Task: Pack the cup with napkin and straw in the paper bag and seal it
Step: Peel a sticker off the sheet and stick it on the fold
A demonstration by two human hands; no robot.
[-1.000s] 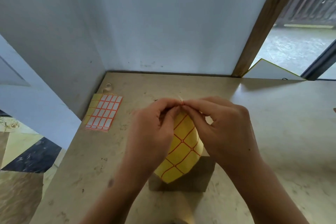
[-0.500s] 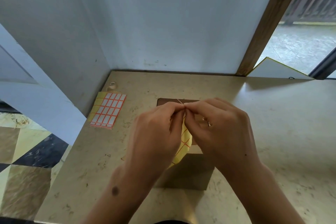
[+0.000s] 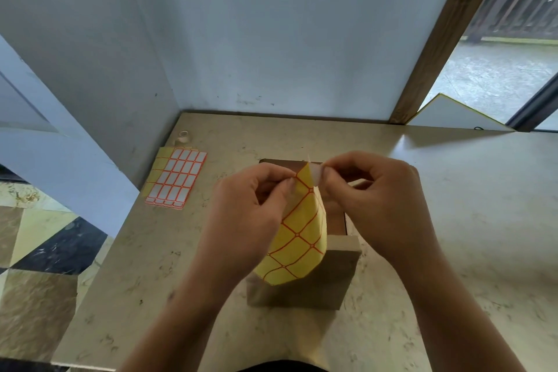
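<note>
A brown paper bag (image 3: 302, 287) lies flat on the stone table (image 3: 453, 220), its top flap folded toward me. Above it I hold a yellow sticker backing sheet (image 3: 297, 238) with an orange grid. My left hand (image 3: 250, 208) pinches the sheet's top corner. My right hand (image 3: 374, 199) pinches a small white sticker (image 3: 316, 177) that is peeling away from that corner. The cup, napkin and straw are not visible.
A second sticker sheet (image 3: 176, 178) with white labels lies at the table's back left, beside a small tape roll (image 3: 183, 136). Walls close the back and left. A white board (image 3: 453, 113) leans at the back right by a wooden post (image 3: 444, 36). The table's left edge drops to a tiled floor.
My hands have drawn slightly apart. The right one has pulled a white sticker partly off the yellow sheet, which now hangs more open and visible over the bag.
</note>
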